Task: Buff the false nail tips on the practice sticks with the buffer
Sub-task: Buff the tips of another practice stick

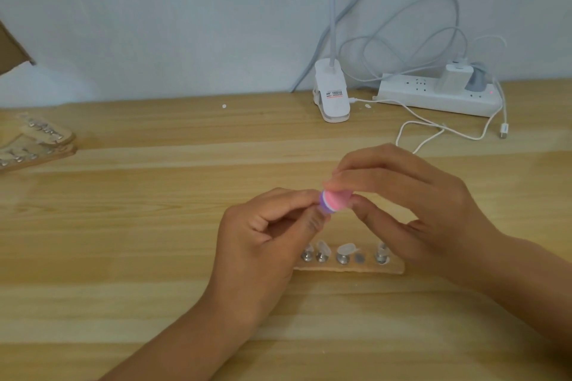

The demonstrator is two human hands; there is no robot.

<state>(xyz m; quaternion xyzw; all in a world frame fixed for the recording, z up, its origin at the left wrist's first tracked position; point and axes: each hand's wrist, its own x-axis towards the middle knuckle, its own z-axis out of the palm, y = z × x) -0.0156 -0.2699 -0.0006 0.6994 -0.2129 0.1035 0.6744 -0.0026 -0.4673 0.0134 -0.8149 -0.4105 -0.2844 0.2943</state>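
Observation:
My right hand (411,210) pinches a small pink and purple buffer block (335,202) between thumb and fingers, above the table. My left hand (263,238) is curled with its thumb and forefinger pinched just under the buffer's left end; what it holds is hidden by the fingers and the blur. Below both hands a wooden practice stick (349,266) lies flat on the table, carrying several clear false nail tips (346,248) on metal studs.
More wooden practice sticks (34,145) with studs lie stacked at the far left. A white clip lamp base (331,93), a white power strip (439,96) with plugged adapters and loose white cables (433,133) sit at the back right by the wall.

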